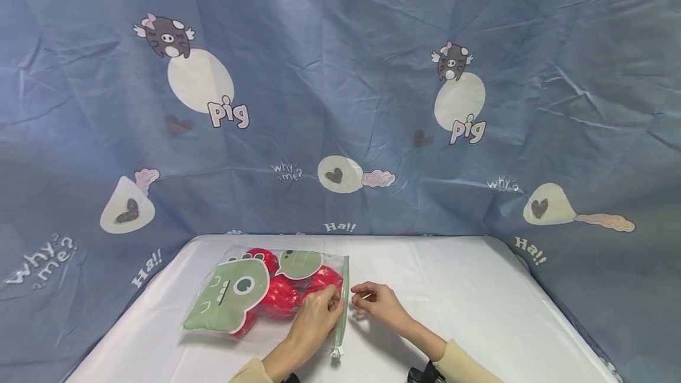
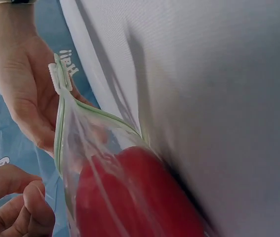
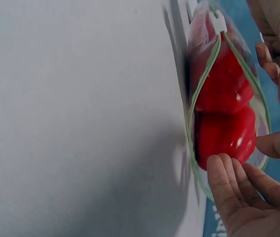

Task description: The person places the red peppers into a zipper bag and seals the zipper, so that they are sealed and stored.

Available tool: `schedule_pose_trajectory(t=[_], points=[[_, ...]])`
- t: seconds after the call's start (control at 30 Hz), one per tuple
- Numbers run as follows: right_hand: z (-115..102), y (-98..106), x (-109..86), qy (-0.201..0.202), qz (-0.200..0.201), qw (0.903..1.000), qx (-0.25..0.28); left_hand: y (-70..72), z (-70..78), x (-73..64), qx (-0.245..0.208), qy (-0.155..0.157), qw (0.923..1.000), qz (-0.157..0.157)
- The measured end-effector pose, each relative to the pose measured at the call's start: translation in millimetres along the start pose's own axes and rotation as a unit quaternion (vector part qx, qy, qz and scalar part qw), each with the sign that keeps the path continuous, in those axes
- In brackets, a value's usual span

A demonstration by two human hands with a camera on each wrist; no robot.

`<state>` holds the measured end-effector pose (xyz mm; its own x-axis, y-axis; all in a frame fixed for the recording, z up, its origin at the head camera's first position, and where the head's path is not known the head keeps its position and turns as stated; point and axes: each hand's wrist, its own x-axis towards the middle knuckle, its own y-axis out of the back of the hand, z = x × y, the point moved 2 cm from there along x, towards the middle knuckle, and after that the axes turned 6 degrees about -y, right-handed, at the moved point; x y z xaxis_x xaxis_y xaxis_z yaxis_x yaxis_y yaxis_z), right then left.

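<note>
A clear slider zip bag (image 1: 266,336) with a green dinosaur print lies on the table, holding several glossy, lobed red bell peppers (image 3: 227,133). Its green-edged mouth (image 3: 248,74) gapes toward the right, and the white slider (image 1: 337,352) sits at the near end. My left hand (image 1: 317,315) is over the bag beside the mouth, fingers loosely bent and the thumb apart from them; nothing shows between them. Just right of the mouth is my right hand (image 1: 380,306). Its fingers (image 3: 228,180) are extended at the opening, close to a pepper, with the thumb spread away.
A white cloth covers the table (image 1: 436,276). Behind it and along both sides hangs a blue curtain (image 1: 340,105) printed with cartoon pigs and lettering. A black wrist strap (image 1: 425,373) shows below the right sleeve.
</note>
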<state>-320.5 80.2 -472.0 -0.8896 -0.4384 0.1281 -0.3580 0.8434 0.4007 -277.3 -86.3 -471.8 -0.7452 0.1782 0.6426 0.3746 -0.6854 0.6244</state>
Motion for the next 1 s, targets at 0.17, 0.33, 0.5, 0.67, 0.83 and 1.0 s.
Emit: schedule_pose_trajectory(t=[0.17,0.33,0.5,0.67,0.83,1.0], points=[[17.4,-2.1,4.5,-0.01,-0.007,0.9998,-0.014,4.5,1.4,-3.2,0.009,-0.014,0.9999,0.002],[26.0,-3.3,1.0,-0.029,-0.026,0.9992,0.008,9.0,3.3,-12.9,0.031,-0.026,0.9991,-0.011],[27.5,-7.8,-5.9,-0.036,-0.039,0.9985,0.016,11.2,6.8,-23.4,0.043,-0.043,0.9981,-0.008],[27.2,-13.7,-11.5,-0.069,-0.061,0.9955,0.023,13.2,9.6,-32.5,0.04,-0.066,0.997,-0.01],[25.6,-17.2,-18.2,-0.099,-0.089,0.991,0.01,17.0,10.8,-42.9,0.055,-0.119,0.9906,-0.04],[25.7,-20.0,-22.0,-0.13,-0.123,0.9838,-0.005,19.5,15.5,-49.4,0.152,-0.244,0.9543,-0.083]])
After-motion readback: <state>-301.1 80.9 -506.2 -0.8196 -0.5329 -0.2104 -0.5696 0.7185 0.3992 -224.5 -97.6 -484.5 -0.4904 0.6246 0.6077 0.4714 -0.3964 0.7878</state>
